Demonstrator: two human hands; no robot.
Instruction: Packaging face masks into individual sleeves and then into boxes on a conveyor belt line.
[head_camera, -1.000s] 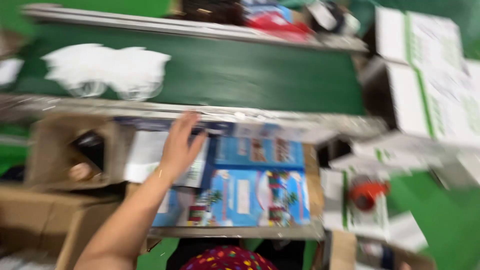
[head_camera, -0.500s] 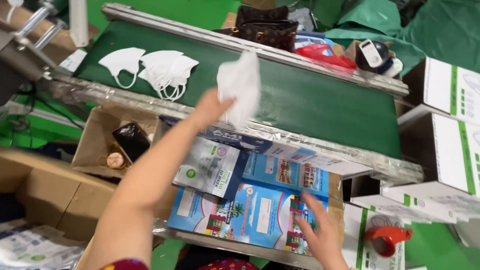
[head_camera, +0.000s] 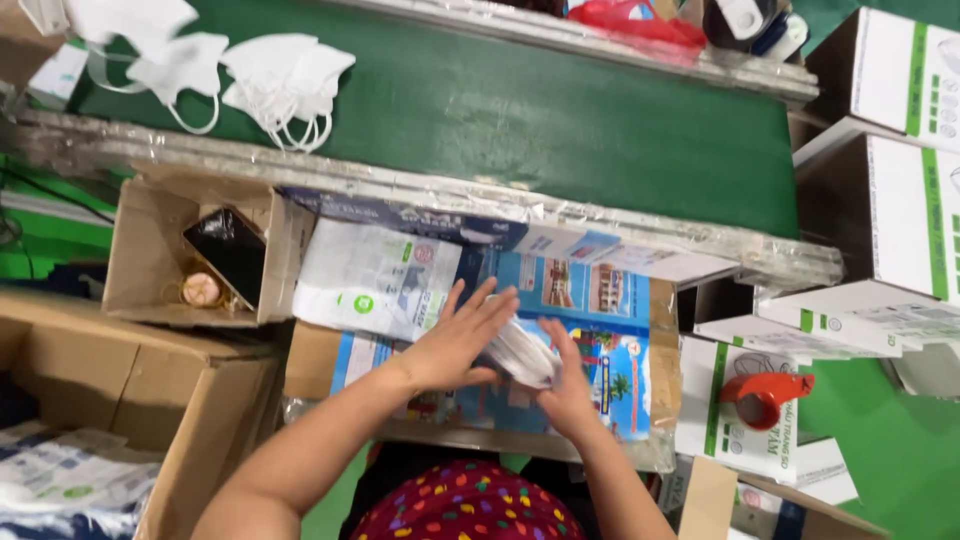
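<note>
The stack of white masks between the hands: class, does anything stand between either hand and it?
Nothing visible does. The left hand lies flat on the stack of white masks and the right hand presses its other side.

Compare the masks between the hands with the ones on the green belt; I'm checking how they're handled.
The masks between the hands are squared into one compact stack, pressed by the left hand and right hand; the masks on the belt lie loose and spread out, untouched. The belt masks show their ear loops; the stack's loops cannot be seen. Both are white.
</note>
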